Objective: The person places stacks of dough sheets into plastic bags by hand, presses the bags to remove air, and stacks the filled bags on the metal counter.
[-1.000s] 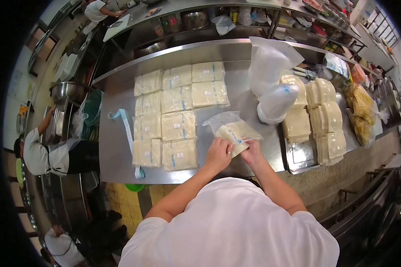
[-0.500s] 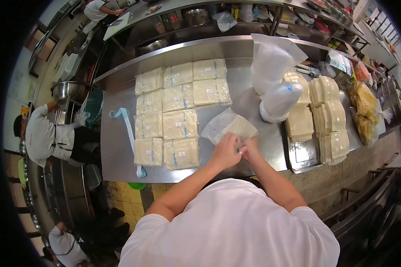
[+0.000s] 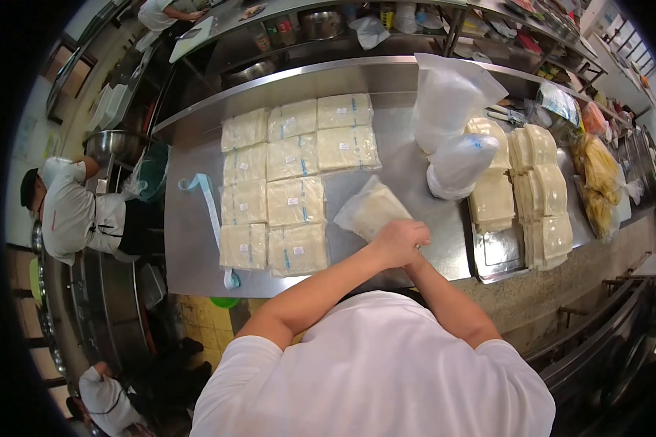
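Note:
A clear plastic bag (image 3: 351,211) with a stack of pale, square, thin sheets (image 3: 377,210) inside lies tilted on the steel table in front of me. My left hand (image 3: 399,242) is closed on the near end of this bag, its fingers curled. My right hand (image 3: 413,260) is mostly hidden beneath the left one at the same end; only its wrist side shows, so its fingers cannot be made out. To the left lie several filled flat bags (image 3: 297,200) in rows, each with a small white label and blue print.
Unbagged sheet stacks (image 3: 539,189) stand on a metal tray (image 3: 499,255) at the right. Rolls of plastic bags (image 3: 459,164) stand behind. A blue tape measure (image 3: 210,207) lies left on the steel table (image 3: 189,255). A co-worker (image 3: 80,207) stands beyond the left edge.
My left hand has moved right and slightly down, now covering my right hand. The bag has turned, its near end shifting toward me. The co-worker at the left has raised an arm.

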